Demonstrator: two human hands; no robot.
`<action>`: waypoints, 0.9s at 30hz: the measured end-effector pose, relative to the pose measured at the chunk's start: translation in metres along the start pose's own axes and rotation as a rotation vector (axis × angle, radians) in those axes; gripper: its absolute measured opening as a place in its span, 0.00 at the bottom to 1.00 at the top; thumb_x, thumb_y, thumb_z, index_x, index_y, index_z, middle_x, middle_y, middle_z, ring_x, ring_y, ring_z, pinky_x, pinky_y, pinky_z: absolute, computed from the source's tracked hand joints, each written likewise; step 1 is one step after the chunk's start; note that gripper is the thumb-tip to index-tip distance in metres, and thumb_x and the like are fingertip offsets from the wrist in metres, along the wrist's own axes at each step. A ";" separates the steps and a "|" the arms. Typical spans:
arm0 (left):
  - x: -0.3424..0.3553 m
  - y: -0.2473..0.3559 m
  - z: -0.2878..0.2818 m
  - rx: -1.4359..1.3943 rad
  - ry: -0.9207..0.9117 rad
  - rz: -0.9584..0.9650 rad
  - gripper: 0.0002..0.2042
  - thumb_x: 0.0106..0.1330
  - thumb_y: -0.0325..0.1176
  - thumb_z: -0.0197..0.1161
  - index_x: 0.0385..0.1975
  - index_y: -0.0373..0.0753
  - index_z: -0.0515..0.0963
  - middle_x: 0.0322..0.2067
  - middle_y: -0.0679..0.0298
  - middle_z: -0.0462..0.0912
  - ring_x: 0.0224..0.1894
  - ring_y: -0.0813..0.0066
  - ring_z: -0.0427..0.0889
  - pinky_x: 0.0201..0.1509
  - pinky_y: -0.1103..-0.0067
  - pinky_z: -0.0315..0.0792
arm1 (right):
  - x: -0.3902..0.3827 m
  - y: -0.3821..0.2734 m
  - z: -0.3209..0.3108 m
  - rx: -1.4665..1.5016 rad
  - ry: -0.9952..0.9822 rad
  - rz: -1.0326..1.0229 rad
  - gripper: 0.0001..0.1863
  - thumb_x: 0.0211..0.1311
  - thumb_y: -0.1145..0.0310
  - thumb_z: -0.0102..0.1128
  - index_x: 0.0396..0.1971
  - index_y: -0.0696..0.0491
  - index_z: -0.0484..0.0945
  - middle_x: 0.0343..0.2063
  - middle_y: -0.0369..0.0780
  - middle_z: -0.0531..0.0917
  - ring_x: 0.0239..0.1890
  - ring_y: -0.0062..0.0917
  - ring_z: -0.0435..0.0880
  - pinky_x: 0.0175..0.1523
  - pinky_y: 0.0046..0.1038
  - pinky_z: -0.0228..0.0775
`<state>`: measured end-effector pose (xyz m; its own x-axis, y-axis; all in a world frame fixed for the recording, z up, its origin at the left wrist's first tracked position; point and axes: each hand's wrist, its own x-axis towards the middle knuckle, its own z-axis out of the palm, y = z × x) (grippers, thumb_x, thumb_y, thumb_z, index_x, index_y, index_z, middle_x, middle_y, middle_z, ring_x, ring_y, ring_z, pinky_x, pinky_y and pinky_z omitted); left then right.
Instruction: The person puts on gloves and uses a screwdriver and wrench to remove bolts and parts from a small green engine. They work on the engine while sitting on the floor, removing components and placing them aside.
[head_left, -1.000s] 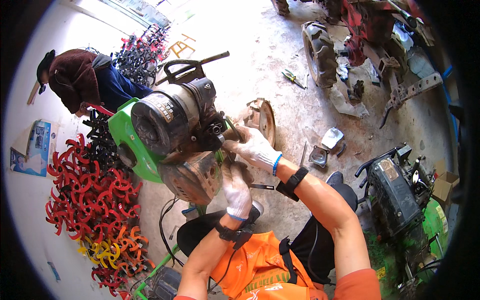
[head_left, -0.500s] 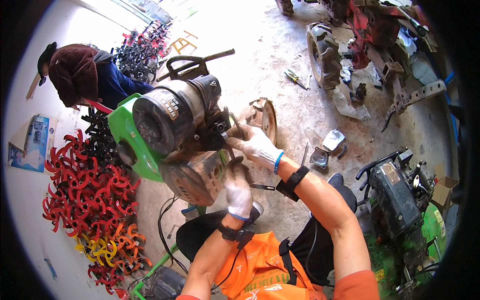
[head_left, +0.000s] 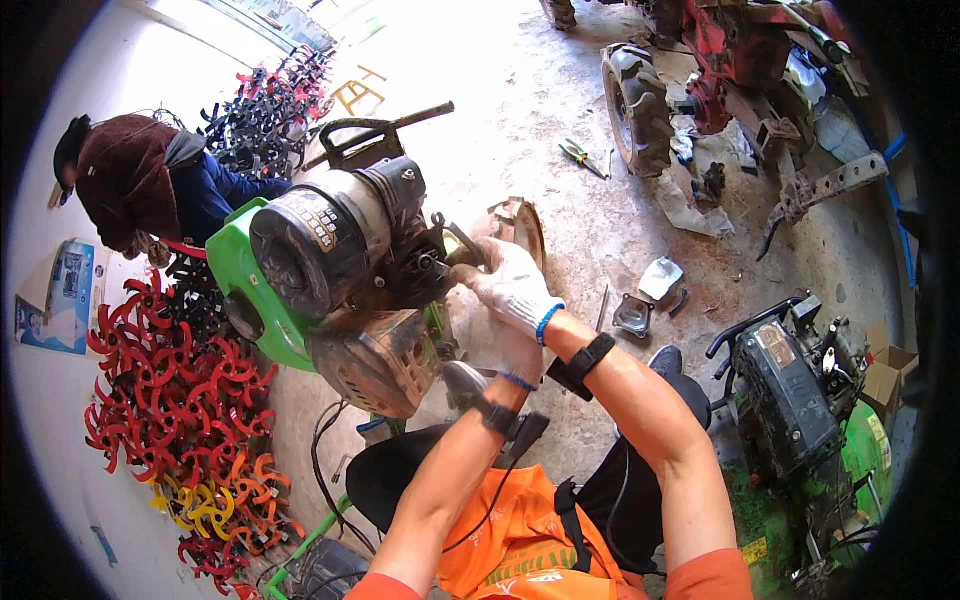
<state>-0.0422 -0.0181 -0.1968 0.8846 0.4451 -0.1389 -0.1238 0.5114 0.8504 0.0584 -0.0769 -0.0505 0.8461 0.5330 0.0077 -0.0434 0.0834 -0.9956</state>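
Observation:
A small engine with a black cylindrical air filter (head_left: 295,250) and a green fuel tank (head_left: 238,255) stands in front of me at the left. Below the filter sits its rusty, perforated muffler cover (head_left: 375,360). My right hand (head_left: 510,285), in a white knit glove, is closed at the engine's right side, next to a dark metal bar (head_left: 464,243). What its fingers grip is hidden. My left hand (head_left: 515,352), gloved too, is below the right wrist, smeared by motion. Its fingers are hidden behind the right hand.
Red curved tiller blades (head_left: 180,390) are heaped at the left, near a bending person (head_left: 130,180). A rusty wheel rim (head_left: 525,225) lies behind my hands. Pliers (head_left: 580,157) lie on the floor. A red machine with a treaded tyre (head_left: 640,110) and another engine (head_left: 790,380) stand at the right.
My left hand has moved right, from beside the muffler cover to beneath the right wrist. My right hand stays at the engine's side. The view has shifted slightly.

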 end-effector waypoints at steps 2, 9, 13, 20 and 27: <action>0.044 -0.002 -0.001 -1.011 -0.179 -0.204 0.17 0.90 0.42 0.53 0.68 0.41 0.73 0.57 0.67 0.77 0.63 0.75 0.75 0.67 0.76 0.72 | 0.004 -0.006 -0.004 -0.113 0.090 -0.047 0.19 0.71 0.65 0.73 0.57 0.57 0.88 0.46 0.44 0.95 0.51 0.32 0.93 0.59 0.34 0.83; 0.095 0.013 0.071 -0.753 -0.589 -0.192 0.20 0.85 0.45 0.61 0.66 0.38 0.77 0.57 0.64 0.83 0.58 0.74 0.83 0.62 0.71 0.80 | 0.006 -0.028 -0.033 0.229 0.149 -0.124 0.13 0.78 0.69 0.71 0.57 0.55 0.86 0.45 0.41 0.93 0.30 0.19 0.88 0.39 0.25 0.83; 0.061 0.023 0.076 0.537 -0.247 0.374 0.15 0.76 0.35 0.69 0.55 0.33 0.82 0.44 0.57 0.90 0.44 0.64 0.89 0.51 0.67 0.83 | 0.005 -0.025 -0.048 0.310 0.177 -0.127 0.17 0.78 0.66 0.71 0.61 0.54 0.86 0.51 0.42 0.92 0.50 0.23 0.89 0.51 0.27 0.86; -0.026 0.054 0.050 0.923 0.070 0.019 0.13 0.84 0.33 0.56 0.55 0.27 0.77 0.38 0.45 0.89 0.39 0.53 0.90 0.47 0.64 0.82 | -0.012 -0.018 -0.045 0.072 0.001 -0.043 0.18 0.76 0.66 0.71 0.60 0.57 0.88 0.47 0.42 0.93 0.48 0.23 0.90 0.57 0.28 0.83; -0.068 0.098 0.012 0.900 0.129 0.089 0.12 0.85 0.34 0.55 0.50 0.32 0.80 0.33 0.53 0.84 0.33 0.63 0.81 0.42 0.67 0.75 | -0.004 -0.003 0.005 0.083 -0.111 -0.073 0.20 0.72 0.66 0.74 0.59 0.59 0.88 0.48 0.46 0.94 0.49 0.25 0.90 0.59 0.30 0.81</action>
<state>-0.1091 -0.0068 -0.0977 0.8247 0.5619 -0.0638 0.2565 -0.2712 0.9277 0.0523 -0.0748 -0.0471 0.7845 0.6128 0.0945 -0.0316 0.1917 -0.9810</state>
